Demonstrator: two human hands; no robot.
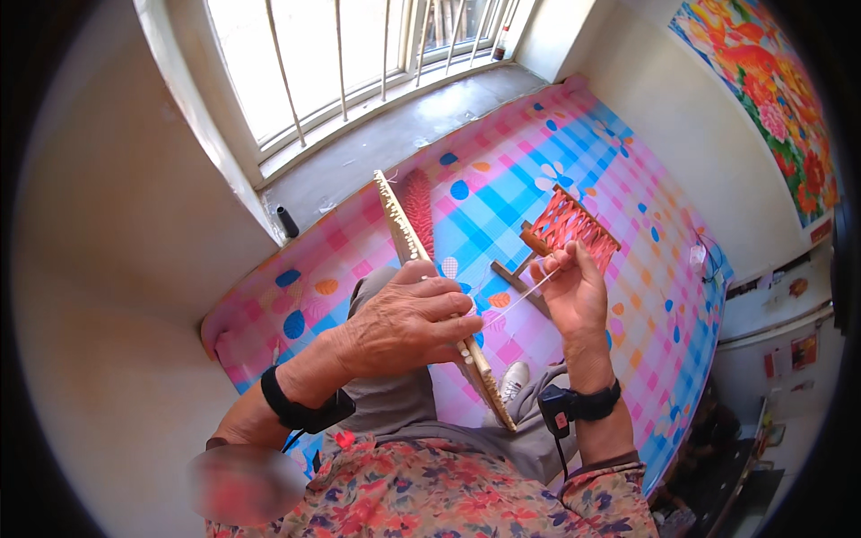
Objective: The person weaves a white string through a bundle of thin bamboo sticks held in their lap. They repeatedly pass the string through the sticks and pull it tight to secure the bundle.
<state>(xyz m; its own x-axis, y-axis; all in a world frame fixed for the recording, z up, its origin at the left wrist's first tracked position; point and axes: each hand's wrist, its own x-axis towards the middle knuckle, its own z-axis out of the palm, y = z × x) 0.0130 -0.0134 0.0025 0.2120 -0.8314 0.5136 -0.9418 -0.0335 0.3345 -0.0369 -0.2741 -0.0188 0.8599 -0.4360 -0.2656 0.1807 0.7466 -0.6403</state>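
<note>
A flat panel of pale stalks [400,218], seen nearly edge-on, stands tilted over my lap, with many cut stalk ends along its edge. My left hand [404,321] is wrapped over the middle of its edge, fingers curled round it. To the right, my right hand [572,285] is raised, thumb and fingers pinched on a thin pale thread [518,299]. The thread runs taut from the pinch down to the panel beside my left fingers. Whether a needle is in the pinch cannot be made out.
A small wooden stool [574,220] with a red woven seat lies beyond my right hand. Behind the panel is a red textured piece [418,208]. A checked, flowered cover [502,179] spreads beneath, up to a grey window sill [430,117]. A small black cylinder [287,222] stands by the wall.
</note>
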